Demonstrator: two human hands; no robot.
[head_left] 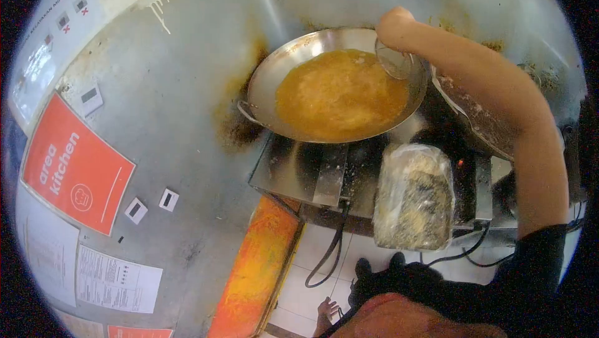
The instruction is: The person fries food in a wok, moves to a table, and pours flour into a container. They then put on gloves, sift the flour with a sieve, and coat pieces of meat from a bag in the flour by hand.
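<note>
My right hand (397,28) is raised over the right rim of a large metal wok (262,88). Its fingers are closed around a round, thin-rimmed, see-through thing (394,62), whose exact kind I cannot make out. Golden-brown, frothy oil (340,97) fills the middle of the wok. Low at the bottom of the view, my left hand (327,310) hangs beside my body, fingers apart and holding nothing. A plastic-wrapped block or container (415,197) with pale and dark speckled contents is at the stove's front edge.
The stove (299,169) has black hoses hanging at its front. A second pan (471,104) is partly behind my right arm. An orange-yellow panel (253,269) stands at the left. Signs, including an orange poster (78,163), cover the metal wall (187,101).
</note>
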